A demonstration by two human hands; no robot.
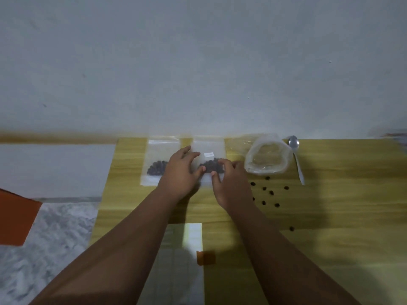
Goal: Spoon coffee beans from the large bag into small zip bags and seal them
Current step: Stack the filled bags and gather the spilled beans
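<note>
Plain grey wall fills the whole top half of the frame, and below it sits a yellowish wood-grain table (pixel 330 216) where everything's happening. Both hands are on a small zip bag (pixel 209 148) lying flat in the middle of the frame, with a clump of dark beans inside and a little white label near its top. Left hand (pixel 180 172) is spread flat over the bag's left side, fingers loosely open, pressing rather than gripping. Right hand (pixel 231 183) is curled at the bag's lower right, fingertips pinching down on the plastic near the beans, though honestly I can't tell if it's really got hold of it. Just left of that is a second small bag (pixel 157 155), also with beans in it, lying untouched. Right of centre the large bag (pixel 267 155) lies clear and looks pretty much empty. A metal spoon (pixel 296 157) lies just beside it. Loose beans (pixel 271 192) are scattered on the table below that bag. Lower centre there's a pale sheet of something (pixel 185 260) with an orange tab.
</note>
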